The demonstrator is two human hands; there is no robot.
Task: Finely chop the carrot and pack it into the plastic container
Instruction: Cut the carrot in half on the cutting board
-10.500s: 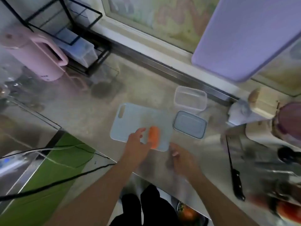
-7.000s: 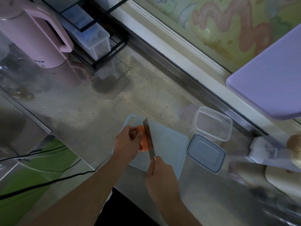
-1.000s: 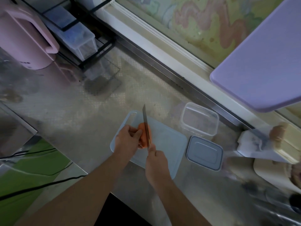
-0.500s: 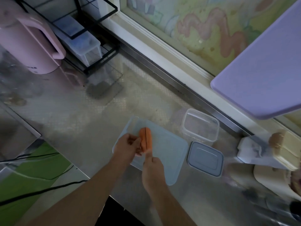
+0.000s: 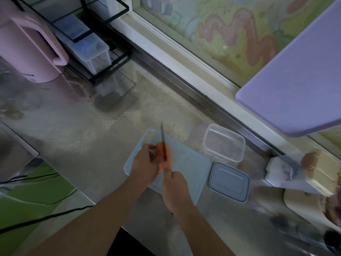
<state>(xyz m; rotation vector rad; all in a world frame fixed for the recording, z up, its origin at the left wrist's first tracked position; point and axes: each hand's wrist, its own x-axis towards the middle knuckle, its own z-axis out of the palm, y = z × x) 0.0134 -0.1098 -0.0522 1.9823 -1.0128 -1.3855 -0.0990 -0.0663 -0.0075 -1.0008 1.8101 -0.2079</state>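
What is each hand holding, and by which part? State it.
The left hand steadies the carrot by its left side on the cutting board. The right hand grips the knife by its handle.

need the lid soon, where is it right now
In the head view the lid lies flat on the counter, right of the cutting board and just in front of the open plastic container.

No legible text, brand, number or sign is present. The pink kettle at far left carries a small dark marking near its base, too blurred to read. The painted wall panel shows shapes only.
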